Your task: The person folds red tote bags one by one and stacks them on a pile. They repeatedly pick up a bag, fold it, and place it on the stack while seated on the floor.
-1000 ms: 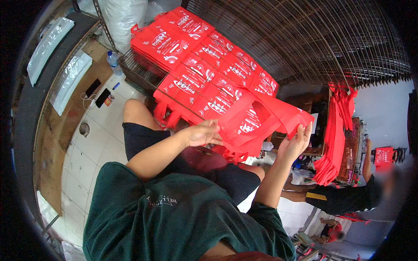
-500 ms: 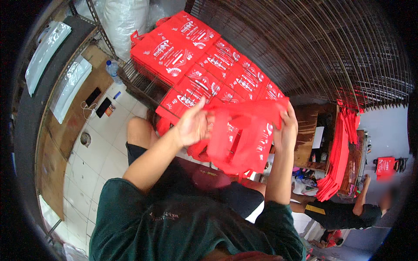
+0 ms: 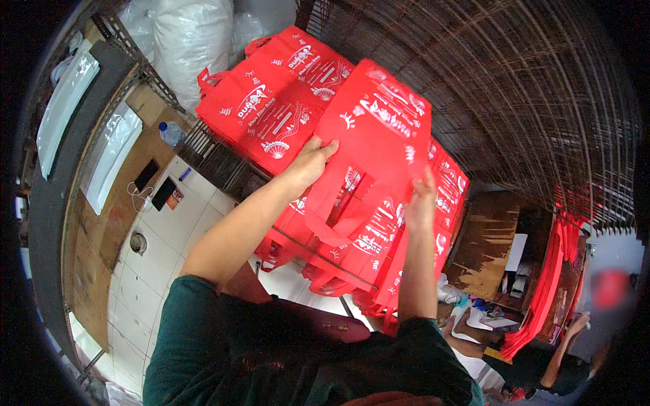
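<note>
A flat red fabric bag with white print and a loop handle is held tilted above stacks of similar bags. My left hand grips its left edge near the handle, thumb on top and fingers underneath. My right hand is at the bag's lower right side. Its fingers point up, partly curled and smeared by motion, so whether they pinch the cloth cannot be made out. Beneath lie stacked red printed bags on a wire rack, partly hidden by the held bag.
Tall wire racks stand beyond the stacks. A stuffed plastic sack is at the back left. Left are a wooden board, a water bottle and two phones, one here. At the right, red strips hang near another person's arm.
The held bag has swung up and away from me, now lying over the stacks. My left hand has closed on its edge. My view has shifted, showing more bags below.
</note>
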Tool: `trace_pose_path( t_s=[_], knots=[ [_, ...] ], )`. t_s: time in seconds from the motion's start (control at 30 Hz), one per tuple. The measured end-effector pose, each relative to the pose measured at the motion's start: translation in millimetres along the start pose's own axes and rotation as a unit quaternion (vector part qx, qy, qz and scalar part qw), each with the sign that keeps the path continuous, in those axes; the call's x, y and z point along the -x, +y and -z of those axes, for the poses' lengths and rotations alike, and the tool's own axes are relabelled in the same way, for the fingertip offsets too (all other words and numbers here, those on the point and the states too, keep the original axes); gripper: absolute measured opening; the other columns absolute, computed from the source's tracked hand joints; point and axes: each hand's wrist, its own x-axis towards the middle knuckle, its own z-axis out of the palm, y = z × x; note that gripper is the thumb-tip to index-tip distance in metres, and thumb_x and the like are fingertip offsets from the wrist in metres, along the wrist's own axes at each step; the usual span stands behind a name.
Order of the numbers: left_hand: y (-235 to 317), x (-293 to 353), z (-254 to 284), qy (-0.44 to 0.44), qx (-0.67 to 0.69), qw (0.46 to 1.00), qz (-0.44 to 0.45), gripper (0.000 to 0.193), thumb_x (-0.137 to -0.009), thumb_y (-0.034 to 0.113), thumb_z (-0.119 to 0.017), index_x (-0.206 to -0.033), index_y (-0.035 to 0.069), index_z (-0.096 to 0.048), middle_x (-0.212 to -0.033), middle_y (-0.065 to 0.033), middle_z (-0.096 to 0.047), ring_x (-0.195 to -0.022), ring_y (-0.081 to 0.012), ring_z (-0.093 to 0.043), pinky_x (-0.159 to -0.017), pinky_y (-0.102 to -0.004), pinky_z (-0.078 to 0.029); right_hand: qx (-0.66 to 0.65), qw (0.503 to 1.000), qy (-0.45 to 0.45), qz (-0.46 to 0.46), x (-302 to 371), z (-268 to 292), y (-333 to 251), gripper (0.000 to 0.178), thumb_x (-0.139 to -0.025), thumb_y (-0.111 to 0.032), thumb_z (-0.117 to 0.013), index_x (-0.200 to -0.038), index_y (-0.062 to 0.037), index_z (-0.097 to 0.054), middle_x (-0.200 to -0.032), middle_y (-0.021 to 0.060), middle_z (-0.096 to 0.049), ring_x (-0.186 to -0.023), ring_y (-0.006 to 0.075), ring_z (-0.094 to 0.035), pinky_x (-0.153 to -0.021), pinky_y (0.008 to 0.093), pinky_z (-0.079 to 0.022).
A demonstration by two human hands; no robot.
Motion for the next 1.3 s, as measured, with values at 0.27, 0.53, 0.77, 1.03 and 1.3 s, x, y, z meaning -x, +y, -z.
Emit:
trace_pose_path(
  t_s=[0.27, 0.53, 0.77, 1.03, 1.3],
  knots=[
    [-91, -133, 53, 0.049, -0.11, 0.992, -0.029, 0.055, -0.093, 0.018, -0.049, -0.142, 0.01, -0.026, -0.124, -0.0119, -0.052, -0.108, -0.0196, -0.052, -0.094, -0.0319, -0.042, 0.168, 0.98, 0.104, -0.022, -137, 59, 189, 0.064, -0.083, 0.004, -0.036, -0.143, -0.0147, -0.028, -0.102, 0.0024, -0.052, -0.096, 0.0177, -0.05, -0.088, 0.0407, -0.044],
    [-92, -137, 42, 0.063, -0.216, 0.974, 0.022, 0.09, -0.079, 0.023, -0.069, -0.144, 0.0, -0.011, -0.123, -0.0157, -0.053, -0.11, -0.0236, -0.053, -0.094, -0.0339, -0.041, 0.198, 0.973, 0.118, -0.008, -152, 47, 180, 0.064, -0.08, 0.007, -0.034, -0.142, -0.0071, -0.029, -0.1, 0.0049, -0.052, -0.087, 0.0132, -0.051, -0.064, 0.022, -0.041],
    [-94, -89, 44, 0.145, -0.494, 0.853, -0.083, 0.098, -0.072, 0.024, -0.071, -0.144, 0.0, -0.01, -0.119, -0.0205, -0.055, -0.108, -0.034, -0.055, -0.09, -0.0411, -0.045, 0.329, 0.936, 0.124, 0.024, -162, 58, 187, 0.054, -0.085, -0.001, -0.045, -0.138, -0.0057, -0.036, -0.099, 0.0097, -0.054, -0.083, 0.0173, -0.052, -0.075, 0.0266, -0.044],
    [-81, 35, 32, -0.038, -0.434, 0.895, -0.095, 0.091, -0.074, 0.023, -0.074, -0.143, 0.004, -0.018, -0.128, -0.0215, -0.047, -0.116, -0.0301, -0.05, -0.094, -0.038, -0.042, 0.442, 0.845, 0.104, 0.283, -34, 120, 113, 0.04, -0.085, -0.022, -0.062, -0.118, -0.0017, -0.054, -0.101, 0.0148, -0.059, -0.094, 0.0239, -0.055, -0.081, 0.0344, -0.044],
    [-111, 146, -19, -0.113, -0.314, 0.943, 0.009, 0.084, -0.078, 0.007, -0.069, -0.145, 0.012, -0.018, -0.105, -0.0095, -0.056, -0.089, -0.0156, -0.056, -0.075, -0.0293, -0.048, 0.394, 0.688, 0.464, 0.395, 195, 303, -106, 0.025, -0.086, -0.013, -0.061, -0.109, -0.0036, -0.061, -0.088, 0.003, -0.059, -0.077, 0.0117, -0.054, -0.067, 0.0235, -0.044]
  ],
)
